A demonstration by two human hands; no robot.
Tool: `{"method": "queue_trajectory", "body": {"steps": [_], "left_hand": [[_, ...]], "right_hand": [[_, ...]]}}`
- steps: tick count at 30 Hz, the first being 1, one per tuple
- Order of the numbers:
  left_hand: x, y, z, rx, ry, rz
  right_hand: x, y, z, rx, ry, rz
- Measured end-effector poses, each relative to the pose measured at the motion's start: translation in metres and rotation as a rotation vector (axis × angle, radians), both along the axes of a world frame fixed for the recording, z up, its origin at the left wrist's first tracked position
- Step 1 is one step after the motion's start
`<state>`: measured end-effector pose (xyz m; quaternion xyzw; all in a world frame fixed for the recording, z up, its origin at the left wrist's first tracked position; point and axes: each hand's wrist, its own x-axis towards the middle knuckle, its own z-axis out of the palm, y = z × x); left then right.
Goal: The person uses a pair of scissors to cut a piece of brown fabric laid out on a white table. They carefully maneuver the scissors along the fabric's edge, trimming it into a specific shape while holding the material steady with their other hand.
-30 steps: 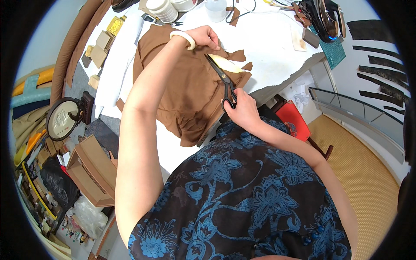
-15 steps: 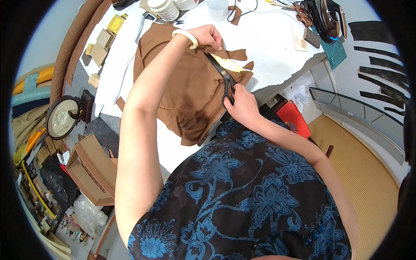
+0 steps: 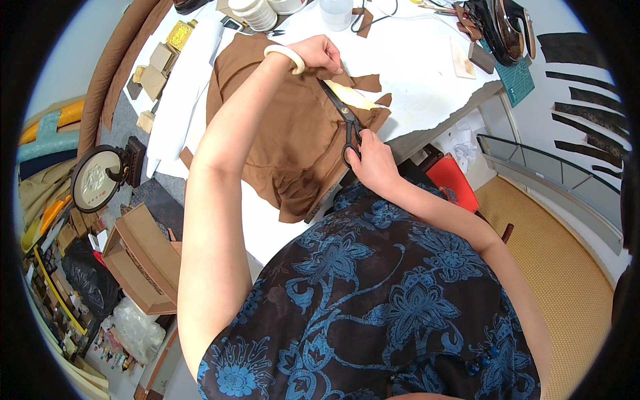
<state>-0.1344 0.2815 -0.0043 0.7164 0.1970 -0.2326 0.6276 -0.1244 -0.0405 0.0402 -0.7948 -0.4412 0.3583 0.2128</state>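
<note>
A large piece of brown fabric [image 3: 280, 127] lies rumpled over the near part of the white table. My right hand [image 3: 375, 163] grips the handles of black scissors [image 3: 346, 112], whose blades point away and to the left over the fabric. Beside the blades shows a pale yellow strip [image 3: 353, 97], with brown fabric ends around it. At the fabric's far edge my left hand [image 3: 321, 53] pinches the brown cloth just beyond the scissor tips; a cream bangle [image 3: 285, 56] circles that wrist.
White tubs [image 3: 253, 13] and a clear container [image 3: 335, 15] stand at the table's far side. A green cutting mat [image 3: 517, 83] lies at the right corner. A red chair [image 3: 453, 180] sits below the table's right edge. Left, an open cardboard box [image 3: 143, 257] rests near a round framed ornament [image 3: 98, 180].
The scissors have shifted very slightly, their blades looking closer together. My left hand stays at nearly the same place on the cloth.
</note>
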Motion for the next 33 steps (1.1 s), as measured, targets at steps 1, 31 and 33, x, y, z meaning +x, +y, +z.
{"method": "queue_trajectory", "body": {"steps": [1,31,33], "left_hand": [[0.0,0.001,0.0,0.001,-0.004,0.001],[0.002,0.01,-0.003,0.018,-0.055,-0.003],[0.002,0.009,0.001,0.01,-0.05,-0.005]], "right_hand": [[0.0,0.0,-0.002,0.008,-0.002,-0.004],[0.007,-0.001,0.006,0.037,-0.13,0.008],[0.009,0.002,0.003,0.028,-0.123,0.016]]}}
